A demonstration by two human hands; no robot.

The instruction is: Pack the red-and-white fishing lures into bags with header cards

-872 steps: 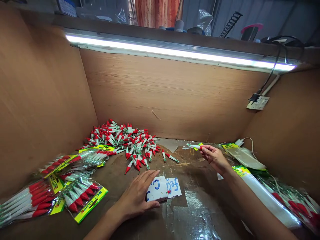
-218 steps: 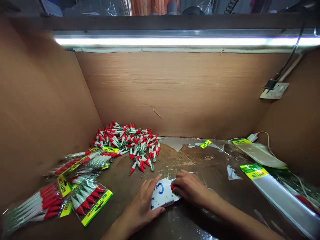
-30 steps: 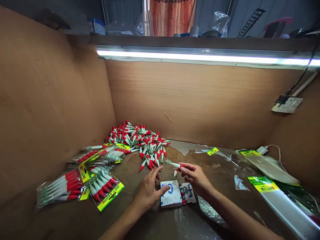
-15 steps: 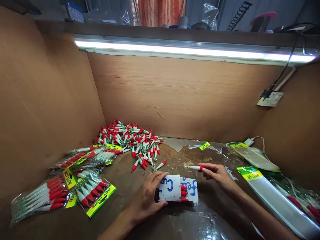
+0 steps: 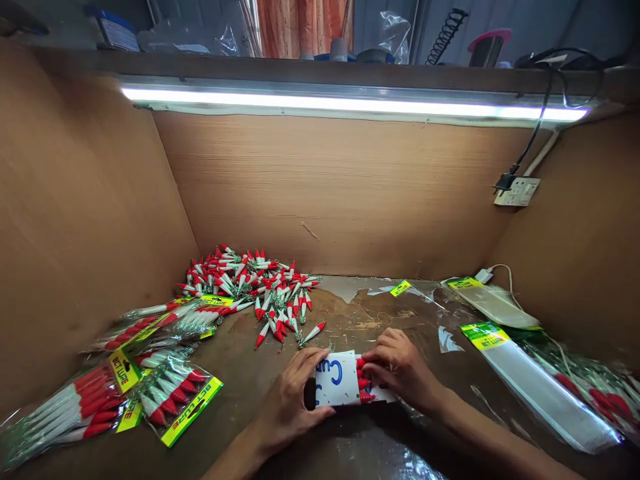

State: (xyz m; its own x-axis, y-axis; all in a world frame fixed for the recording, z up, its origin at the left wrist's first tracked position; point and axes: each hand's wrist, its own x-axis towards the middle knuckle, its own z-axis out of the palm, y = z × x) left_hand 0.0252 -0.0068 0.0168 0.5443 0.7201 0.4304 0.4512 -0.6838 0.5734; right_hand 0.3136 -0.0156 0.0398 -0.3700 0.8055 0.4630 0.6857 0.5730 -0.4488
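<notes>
My left hand (image 5: 290, 393) lies on the left side of a small white holder (image 5: 336, 383) with blue writing, fingers curled round its edge. My right hand (image 5: 397, 365) rests on the holder's right side, fingers pressed over the red tips of several lures (image 5: 362, 381) lined up in it. Whether a lure is still between those fingers is hidden. A loose pile of red-and-white lures (image 5: 250, 283) lies at the back left, with one stray lure (image 5: 313, 333) just beyond the holder.
Filled clear bags with yellow "BCT LURE" labels (image 5: 165, 400) lie at the left. Empty bags with yellow headers (image 5: 520, 373) lie at the right, beside a white adapter and cable (image 5: 484, 275). Brown board walls enclose the bench; a light strip (image 5: 350, 103) runs overhead.
My right hand, which held a lure out beside the holder half a second ago, has come down onto the holder's right side. The left hand stayed on the holder.
</notes>
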